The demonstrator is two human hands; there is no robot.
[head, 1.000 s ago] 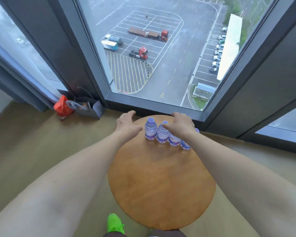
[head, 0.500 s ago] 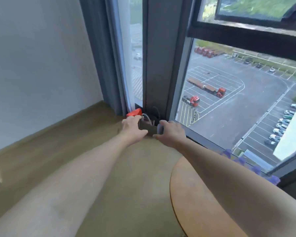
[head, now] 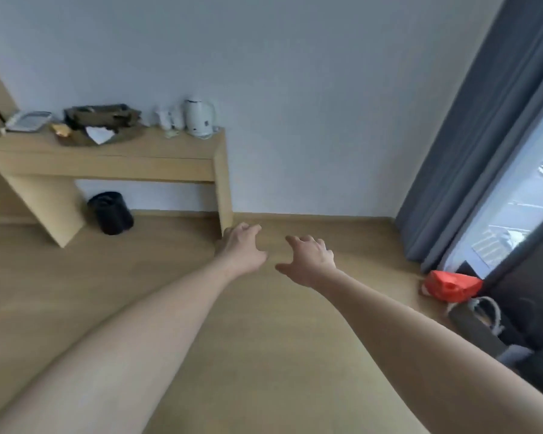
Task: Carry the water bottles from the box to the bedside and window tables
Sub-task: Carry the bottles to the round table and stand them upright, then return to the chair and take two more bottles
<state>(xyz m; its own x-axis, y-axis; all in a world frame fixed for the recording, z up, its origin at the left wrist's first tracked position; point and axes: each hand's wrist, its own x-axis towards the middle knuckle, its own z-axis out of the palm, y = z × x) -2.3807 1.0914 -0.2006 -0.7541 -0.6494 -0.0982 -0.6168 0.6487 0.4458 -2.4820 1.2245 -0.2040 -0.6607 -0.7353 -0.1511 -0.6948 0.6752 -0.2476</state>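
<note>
**Both hands empty, facing the desk wall: no bottle in transit**

The view looks across a wooden floor (head: 264,355) toward a pale wall. The left hand (head: 242,247) and the right hand (head: 309,261) are extended forward at about the same height, close together but apart. The fingers of each are loosely spread and slightly curled; neither hand holds or touches anything. No water bottle, box, bedside table or window table appears in view, so where the task's things stand cannot be read here.

A wooden desk (head: 113,161) stands against the wall at left. It carries a white kettle (head: 199,118), a dark tray (head: 102,123) and a telephone (head: 29,121). A black bin (head: 111,213) sits on the floor beneath it. At right, a grey curtain (head: 483,126) hangs beside the window (head: 521,208), with an orange bag (head: 452,286) on the floor near its foot.

Judgement: with 2 free hands, this is a passage between loads. How many bottles are delivered, and how many remain, cannot be told.
</note>
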